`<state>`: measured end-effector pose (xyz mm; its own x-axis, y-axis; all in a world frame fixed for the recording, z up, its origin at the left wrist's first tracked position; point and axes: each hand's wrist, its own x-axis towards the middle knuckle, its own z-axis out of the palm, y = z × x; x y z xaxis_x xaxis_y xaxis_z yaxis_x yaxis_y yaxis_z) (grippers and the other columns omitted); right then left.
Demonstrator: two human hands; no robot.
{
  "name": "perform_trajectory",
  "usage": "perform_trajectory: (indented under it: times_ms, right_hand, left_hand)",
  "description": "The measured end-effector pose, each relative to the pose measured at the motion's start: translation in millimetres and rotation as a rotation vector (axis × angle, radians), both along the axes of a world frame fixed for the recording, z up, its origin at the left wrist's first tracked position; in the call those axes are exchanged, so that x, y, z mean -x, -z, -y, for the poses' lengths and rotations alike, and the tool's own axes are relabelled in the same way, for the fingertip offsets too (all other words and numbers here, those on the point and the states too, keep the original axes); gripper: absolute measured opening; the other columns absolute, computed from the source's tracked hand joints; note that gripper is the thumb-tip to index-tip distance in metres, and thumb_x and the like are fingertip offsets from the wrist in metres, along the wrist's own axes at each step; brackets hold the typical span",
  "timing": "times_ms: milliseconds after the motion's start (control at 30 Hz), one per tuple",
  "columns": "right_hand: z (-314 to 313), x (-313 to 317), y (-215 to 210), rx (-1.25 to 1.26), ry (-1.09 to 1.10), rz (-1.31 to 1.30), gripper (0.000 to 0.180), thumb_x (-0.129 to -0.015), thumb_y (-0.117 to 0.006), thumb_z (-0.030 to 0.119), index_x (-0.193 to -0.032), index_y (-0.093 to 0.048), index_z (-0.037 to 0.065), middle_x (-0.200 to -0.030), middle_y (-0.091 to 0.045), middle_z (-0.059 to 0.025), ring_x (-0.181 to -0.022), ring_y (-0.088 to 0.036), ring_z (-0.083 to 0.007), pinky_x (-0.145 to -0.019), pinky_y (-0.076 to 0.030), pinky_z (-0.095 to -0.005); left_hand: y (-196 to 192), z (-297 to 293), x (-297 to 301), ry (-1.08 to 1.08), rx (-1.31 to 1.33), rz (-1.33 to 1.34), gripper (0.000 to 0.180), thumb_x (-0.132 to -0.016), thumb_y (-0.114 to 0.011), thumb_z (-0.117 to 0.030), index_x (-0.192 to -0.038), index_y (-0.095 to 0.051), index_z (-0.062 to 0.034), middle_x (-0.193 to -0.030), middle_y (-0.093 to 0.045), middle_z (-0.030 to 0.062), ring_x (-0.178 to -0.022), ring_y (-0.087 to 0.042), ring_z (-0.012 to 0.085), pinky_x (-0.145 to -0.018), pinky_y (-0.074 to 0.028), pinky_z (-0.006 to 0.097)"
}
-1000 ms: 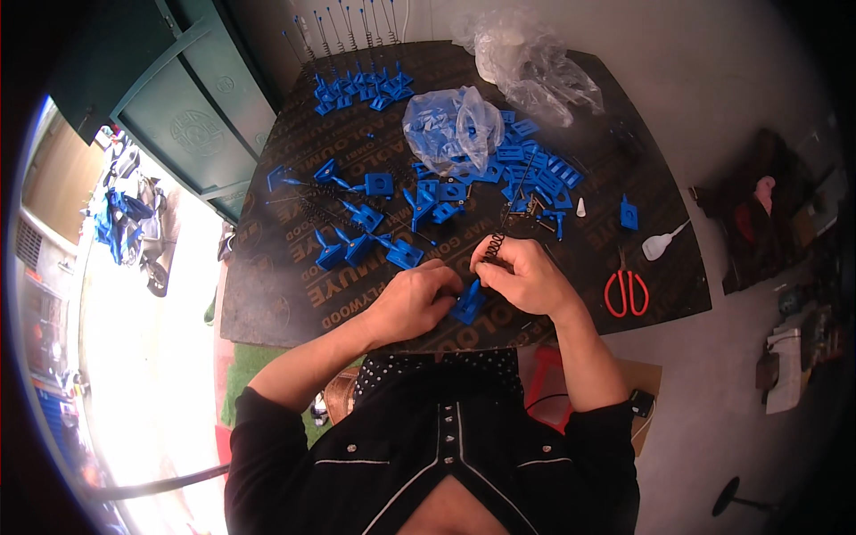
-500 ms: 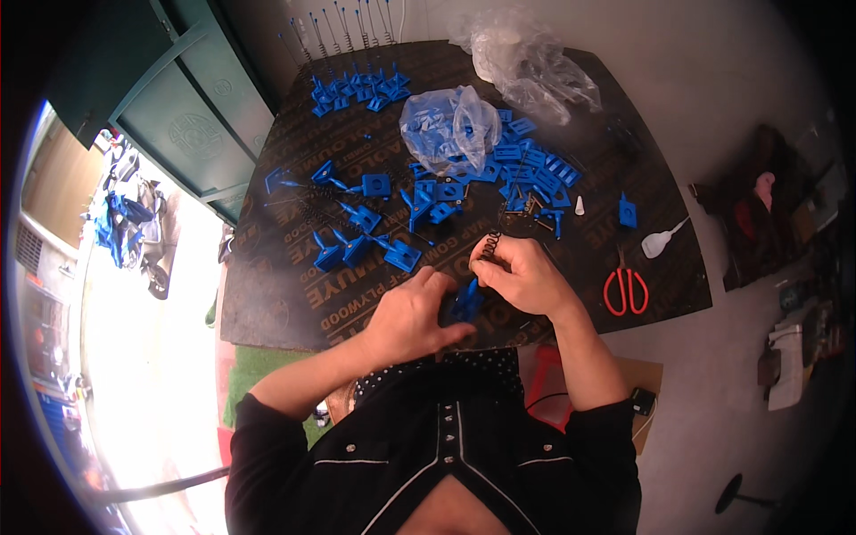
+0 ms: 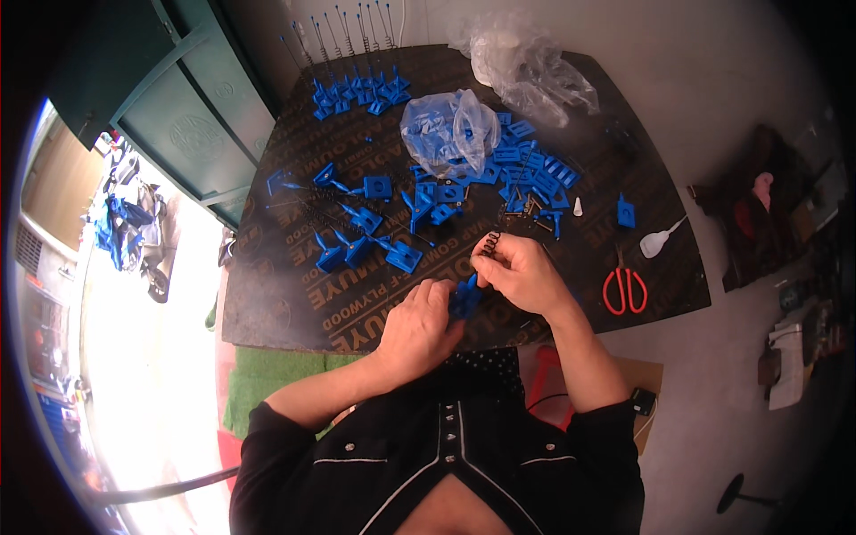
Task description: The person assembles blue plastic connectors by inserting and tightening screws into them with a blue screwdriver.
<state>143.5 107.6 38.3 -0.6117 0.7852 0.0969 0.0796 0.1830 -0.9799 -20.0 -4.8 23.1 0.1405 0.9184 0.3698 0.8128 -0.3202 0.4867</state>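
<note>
Near the front edge of the table, my right hand (image 3: 524,275) pinches a black coil spring (image 3: 491,242), whose coils stick out above the fingers. Just below that pinch is a blue plastic base (image 3: 465,298) with a narrow tip pointing up at the right fingertips. My left hand (image 3: 415,325) has its fingers closed against the left side of this base, and its thumb tucks under. Whether spring and base are joined is hidden by the right fingers. Left of my hands lie several blue pieces with thin black wires, one of them a square-based piece (image 3: 404,256).
Ahead, a clear plastic bag (image 3: 450,134) rests beside a heap of blue parts (image 3: 535,169). Finished-looking pieces with upright springs (image 3: 361,92) stand at the far left. Red-handled scissors (image 3: 626,291), a white bottle (image 3: 662,240) and a blue part (image 3: 626,210) lie right.
My left hand has moved in, its outstretched thumb and fingers closing on the blue base. The right hand keeps its pinch on the spring in nearly the same place.
</note>
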Motion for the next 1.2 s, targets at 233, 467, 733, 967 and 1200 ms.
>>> perform_trajectory:
  times_ms: [233, 467, 733, 967, 1200]
  right_hand:
    - [4.2, -2.1, -9.4, -0.155, -0.060, 0.024, 0.010, -0.084, -0.060, 0.008, -0.086, -0.062, -0.002, -0.063, -0.060, -0.0052, -0.059, -0.053, -0.0072, -0.054, -0.043, -0.0273]
    - [12.5, -4.7, -14.0, -0.139, -0.059, 0.078, 0.009, -0.083, -0.063, 0.006, -0.086, -0.061, -0.002, -0.065, -0.060, -0.0056, -0.059, -0.053, -0.0073, -0.055, -0.044, -0.0269]
    - [34.1, 3.2, 4.4, -0.156, 0.069, 0.091, 0.009, -0.083, -0.067, 0.006, -0.086, -0.061, 0.000, -0.068, -0.060, -0.0014, -0.062, -0.053, -0.0047, -0.056, -0.043, -0.0230]
    - [38.8, 3.4, 0.2, -0.351, 0.164, 0.130, 0.009, -0.086, -0.063, 0.005, -0.087, -0.058, -0.003, -0.077, -0.062, -0.0115, -0.067, -0.059, -0.0171, -0.060, -0.046, -0.0296]
    - [37.0, 2.2, 15.6, -0.285, 0.228, 0.014, 0.010, -0.088, -0.061, 0.006, -0.089, -0.058, -0.004, -0.076, -0.061, -0.0138, -0.068, -0.061, -0.0234, -0.062, -0.047, -0.0315]
  left_hand:
    - [-0.5, 5.4, -2.7, -0.016, 0.171, 0.216, 0.044, -0.075, -0.071, -0.003, -0.112, -0.047, -0.0017, -0.078, -0.058, 0.0150, -0.074, -0.062, 0.0338, -0.063, -0.050, 0.041]
    - [2.1, -4.7, 17.6, 0.016, 0.092, 0.277, 0.015, -0.078, -0.065, -0.003, -0.091, -0.059, -0.0012, -0.083, -0.061, 0.0160, -0.076, -0.063, 0.0350, -0.066, -0.051, 0.042]
    - [1.1, -6.9, 15.5, 0.031, 0.159, 0.232, 0.015, -0.076, -0.068, -0.007, -0.088, -0.059, -0.0028, -0.085, -0.060, 0.0148, -0.076, -0.062, 0.0352, -0.065, -0.051, 0.042]
    - [5.4, -3.5, 1.4, -0.059, -0.003, 0.078, 0.021, -0.073, -0.073, -0.010, -0.087, -0.059, -0.0038, -0.081, -0.058, 0.0119, -0.072, -0.061, 0.0329, -0.061, -0.049, 0.041]
    - [9.1, -5.9, 1.8, -0.054, -0.040, 0.090, 0.017, -0.074, -0.072, -0.009, -0.087, -0.062, -0.0057, -0.080, -0.058, 0.0102, -0.071, -0.062, 0.0312, -0.060, -0.050, 0.040]
